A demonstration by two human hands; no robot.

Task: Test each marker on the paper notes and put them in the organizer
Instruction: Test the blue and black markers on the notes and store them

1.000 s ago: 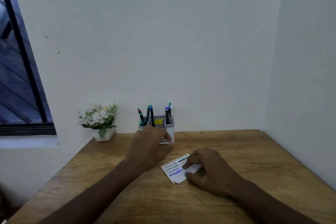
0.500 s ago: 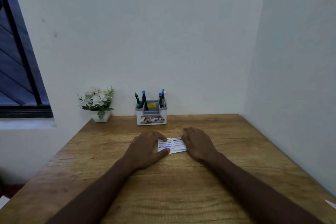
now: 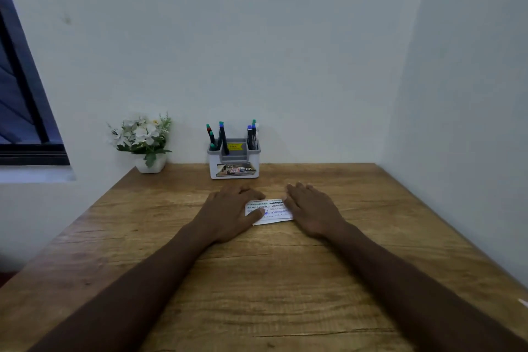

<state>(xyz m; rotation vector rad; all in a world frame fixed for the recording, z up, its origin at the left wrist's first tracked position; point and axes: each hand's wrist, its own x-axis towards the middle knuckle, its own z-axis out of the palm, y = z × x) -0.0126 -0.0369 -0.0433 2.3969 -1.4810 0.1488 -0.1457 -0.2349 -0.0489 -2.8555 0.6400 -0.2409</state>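
A small stack of white paper notes (image 3: pixel 271 211), covered with green, blue and black scribbles, lies on the wooden table (image 3: pixel 257 280). My left hand (image 3: pixel 230 213) rests flat on the table with its thumb on the notes' left edge. My right hand (image 3: pixel 311 208) lies flat against their right edge, fingers straight. Behind them, against the wall, stands a white and grey organizer (image 3: pixel 234 164). Several markers (image 3: pixel 223 137) with green, blue and red caps stand in its left and right compartments. Neither hand holds a marker.
A white pot of artificial white flowers (image 3: pixel 144 141) stands at the table's back left corner. A dark window frame (image 3: pixel 25 111) is on the left, walls close off the back and right. A small white object (image 3: pixel 523 302) shows at the right edge.
My left hand came back from the organizer to the notes. The right hand uncurled and flattened beside them. The notes now lie straight between both hands, and the view pulled back.
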